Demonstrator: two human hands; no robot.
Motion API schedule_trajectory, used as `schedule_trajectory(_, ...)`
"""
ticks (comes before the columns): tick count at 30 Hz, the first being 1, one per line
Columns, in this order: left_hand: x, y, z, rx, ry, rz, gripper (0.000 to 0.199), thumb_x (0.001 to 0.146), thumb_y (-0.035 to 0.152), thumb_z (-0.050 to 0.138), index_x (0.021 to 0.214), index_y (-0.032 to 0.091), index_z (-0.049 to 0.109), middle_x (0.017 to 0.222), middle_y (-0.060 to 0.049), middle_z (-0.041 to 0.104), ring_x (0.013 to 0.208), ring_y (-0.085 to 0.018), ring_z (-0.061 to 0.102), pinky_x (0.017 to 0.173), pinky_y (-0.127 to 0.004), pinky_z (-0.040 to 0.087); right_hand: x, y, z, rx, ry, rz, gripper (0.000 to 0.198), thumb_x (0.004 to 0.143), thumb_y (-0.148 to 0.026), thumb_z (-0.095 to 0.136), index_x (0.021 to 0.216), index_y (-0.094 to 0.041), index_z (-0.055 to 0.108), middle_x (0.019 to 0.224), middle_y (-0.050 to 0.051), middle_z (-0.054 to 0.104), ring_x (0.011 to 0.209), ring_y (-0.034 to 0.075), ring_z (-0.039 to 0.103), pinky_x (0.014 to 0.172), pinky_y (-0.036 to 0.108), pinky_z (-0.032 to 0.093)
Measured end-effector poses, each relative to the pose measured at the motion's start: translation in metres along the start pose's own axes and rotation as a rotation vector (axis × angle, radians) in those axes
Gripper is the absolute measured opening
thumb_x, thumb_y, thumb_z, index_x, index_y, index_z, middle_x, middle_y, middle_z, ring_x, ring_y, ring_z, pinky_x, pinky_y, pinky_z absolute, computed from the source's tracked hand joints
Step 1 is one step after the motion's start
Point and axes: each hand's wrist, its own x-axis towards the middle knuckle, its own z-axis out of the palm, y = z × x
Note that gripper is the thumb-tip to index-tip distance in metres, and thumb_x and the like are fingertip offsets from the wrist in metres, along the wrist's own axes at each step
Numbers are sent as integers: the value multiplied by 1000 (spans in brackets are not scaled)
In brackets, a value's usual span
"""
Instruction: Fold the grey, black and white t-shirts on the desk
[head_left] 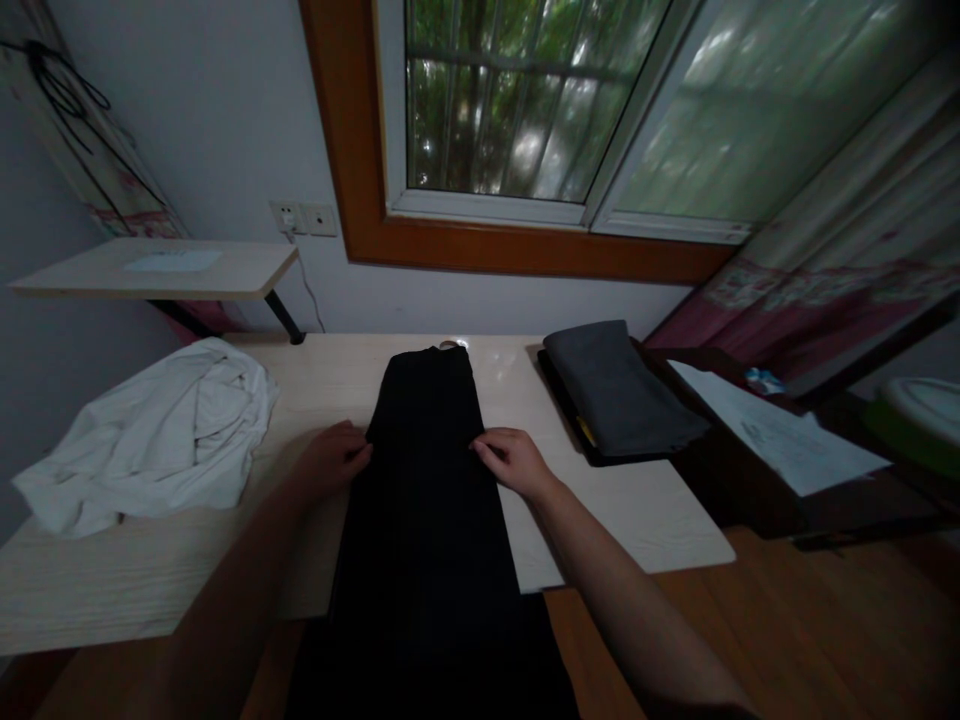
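Note:
A long, dark black garment (424,480), which looks like trousers folded lengthwise, lies over the light wooden table (622,510). Its near end hangs past the table's front edge toward me. My left hand (334,462) is closed at the garment's left edge, fingertips touching the cloth. At the opposite edge, my right hand (514,460) pinches the fabric between thumb and fingers. Both hands are about level, a little below the garment's far end. A small pale loop or ring (448,345) shows just behind that far end; its kind is unclear.
Crumpled white cloth (180,430) lies on the left, near a raised shelf (247,262). On the right rests a folded grey cloth (622,390) on something black. Beyond it, a paper sheet (780,430) lies on a dark surface. A window (510,110) is behind the table.

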Motion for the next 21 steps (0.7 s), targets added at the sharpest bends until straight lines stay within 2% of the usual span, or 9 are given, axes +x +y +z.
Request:
schedule_trajectory(3,-3,2,0,0,-29,73,37,100,30,47,66,21,58,66,-1,60,73,-18,57,73,-33,46,1,-2,-1,-16,30,-63,24,102,-31,53,94,-22,74,80,5,71,74,18,66,73,33,53)
schedule_trajectory(6,-2,3,-1,8,76,106,30,99,29,49,74,21,64,73,-3,66,79,-19,60,79,-36,49,4,-4,-2,-14,45,-136,19,99,-28,56,103,-24,74,100,8,75,96,23,68,89,41,55)
schedule_trajectory(9,1,2,-1,-19,164,118,21,98,27,52,100,23,72,106,-6,74,106,-23,65,98,-43,51,6,-4,-2,-37,-11,-163,22,98,-27,58,112,-27,74,120,8,74,115,25,66,100,47,54)
schedule_trajectory(11,2,0,2,-22,150,133,27,98,27,53,118,26,71,131,-6,70,129,-25,58,112,-48,46,5,-2,0,-71,-71,-165,25,97,-27,59,118,-28,74,128,7,72,123,25,64,104,49,52)
schedule_trajectory(13,2,-3,6,1,89,141,34,98,29,53,128,27,68,144,-5,63,142,-26,48,119,-51,41,5,0,3,-110,-129,-155,29,97,-28,59,122,-29,73,134,5,70,128,25,62,108,49,50)
schedule_trajectory(16,1,-9,13,54,22,120,39,99,32,53,135,27,65,148,-4,60,147,-26,44,121,-52,39,4,2,7,-203,-152,-63,33,99,-28,57,129,-28,71,142,5,65,135,25,58,113,49,46)
schedule_trajectory(21,0,-15,20,140,11,23,44,102,40,47,142,25,60,156,-3,52,151,-25,38,124,-50,35,5,6,14,-400,-63,186,40,102,-33,54,140,-27,63,153,6,55,146,29,46,120,56,37)
